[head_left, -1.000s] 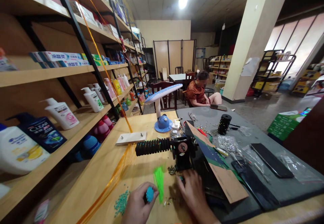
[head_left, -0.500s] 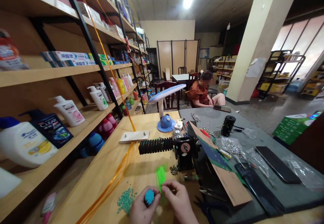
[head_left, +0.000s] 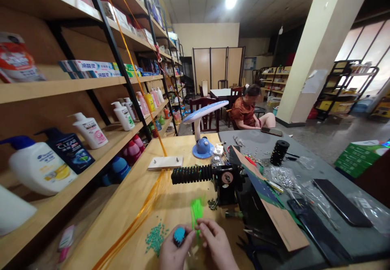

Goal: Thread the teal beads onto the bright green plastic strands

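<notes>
From where I stand, the left hand [head_left: 176, 247] is wrapped around a dark piece with a bright blue end [head_left: 179, 234], its fingers curled about it. The right hand [head_left: 215, 239] is close beside it, thumb and forefinger drawn near each other at the lower part of some bright green strands [head_left: 197, 209]; I can't tell whether they pinch anything. The strands lie on the wooden table [head_left: 183, 199], in front of a black machine [head_left: 228, 186] with a ribbed black roller [head_left: 191, 175] jutting out to one side. Teal bits [head_left: 155, 236] are scattered by the left hand, and orange cords [head_left: 143, 211] run past them, near a pale plate [head_left: 165, 162] with two bolts.

Plenty to read on the shelf [head_left: 51, 90] alongside: two slim boxes [head_left: 95, 66] say 冷酸灵, and a white pump bottle [head_left: 90, 131] and a dark blue bottle [head_left: 70, 152] both say CLEAR. The big white bottle with a blue pump [head_left: 42, 170] carries a yellow picture and script too small for me to make out. A red-and-white pouch [head_left: 18, 58] has lettering I can't read, and the green boxes [head_left: 359, 158] on the far side are no clearer. Beyond the blue lamp [head_left: 203, 146], a person in a rust-coloured top [head_left: 244, 109] sits near a phone [head_left: 271, 131].
</notes>
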`<action>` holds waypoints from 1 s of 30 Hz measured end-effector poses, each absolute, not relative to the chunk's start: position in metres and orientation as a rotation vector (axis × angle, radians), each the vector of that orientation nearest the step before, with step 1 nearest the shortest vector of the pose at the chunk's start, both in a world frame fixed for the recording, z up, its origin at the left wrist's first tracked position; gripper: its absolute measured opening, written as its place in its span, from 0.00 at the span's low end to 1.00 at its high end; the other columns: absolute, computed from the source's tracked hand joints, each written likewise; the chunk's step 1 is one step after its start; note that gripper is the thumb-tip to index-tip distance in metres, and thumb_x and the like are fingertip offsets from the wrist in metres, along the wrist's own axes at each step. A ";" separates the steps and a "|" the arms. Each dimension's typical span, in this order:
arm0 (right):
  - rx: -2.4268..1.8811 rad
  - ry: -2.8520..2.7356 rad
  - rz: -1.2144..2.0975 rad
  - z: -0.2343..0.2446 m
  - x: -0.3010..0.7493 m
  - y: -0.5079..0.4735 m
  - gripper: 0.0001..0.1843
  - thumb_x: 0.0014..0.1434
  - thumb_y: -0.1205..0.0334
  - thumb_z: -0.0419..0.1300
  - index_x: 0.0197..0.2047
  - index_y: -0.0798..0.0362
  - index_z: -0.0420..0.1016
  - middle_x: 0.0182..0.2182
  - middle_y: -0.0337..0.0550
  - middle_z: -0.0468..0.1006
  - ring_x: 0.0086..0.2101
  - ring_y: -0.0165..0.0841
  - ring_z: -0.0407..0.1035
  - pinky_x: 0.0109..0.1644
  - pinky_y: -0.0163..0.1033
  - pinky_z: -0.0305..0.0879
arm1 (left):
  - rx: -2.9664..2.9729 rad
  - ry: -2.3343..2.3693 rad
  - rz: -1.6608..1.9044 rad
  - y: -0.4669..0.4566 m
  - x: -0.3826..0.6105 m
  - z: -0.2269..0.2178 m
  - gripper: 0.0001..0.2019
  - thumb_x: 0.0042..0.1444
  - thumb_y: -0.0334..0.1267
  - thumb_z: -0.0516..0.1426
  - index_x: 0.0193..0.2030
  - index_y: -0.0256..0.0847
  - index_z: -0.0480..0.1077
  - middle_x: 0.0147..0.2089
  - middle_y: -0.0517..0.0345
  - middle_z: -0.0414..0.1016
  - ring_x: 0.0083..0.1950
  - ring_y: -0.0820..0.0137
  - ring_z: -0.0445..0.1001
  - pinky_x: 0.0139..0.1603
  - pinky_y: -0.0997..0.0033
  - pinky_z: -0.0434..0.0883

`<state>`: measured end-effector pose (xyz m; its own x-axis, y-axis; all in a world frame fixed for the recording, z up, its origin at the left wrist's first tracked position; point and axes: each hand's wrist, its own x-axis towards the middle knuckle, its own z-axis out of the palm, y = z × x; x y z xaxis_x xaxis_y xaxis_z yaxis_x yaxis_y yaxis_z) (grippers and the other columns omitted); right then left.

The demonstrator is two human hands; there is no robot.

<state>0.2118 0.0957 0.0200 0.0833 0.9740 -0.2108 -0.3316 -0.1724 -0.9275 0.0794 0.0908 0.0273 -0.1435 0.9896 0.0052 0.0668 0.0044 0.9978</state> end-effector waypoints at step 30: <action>-1.062 -1.046 1.702 0.056 0.175 0.099 0.32 0.43 0.33 0.68 0.31 0.54 0.64 0.14 0.32 0.68 0.14 0.22 0.57 0.18 0.27 0.47 | 0.498 0.946 0.886 0.079 0.050 0.051 0.15 0.34 0.44 0.64 0.19 0.34 0.67 0.17 0.62 0.60 0.17 0.81 0.52 0.22 0.76 0.42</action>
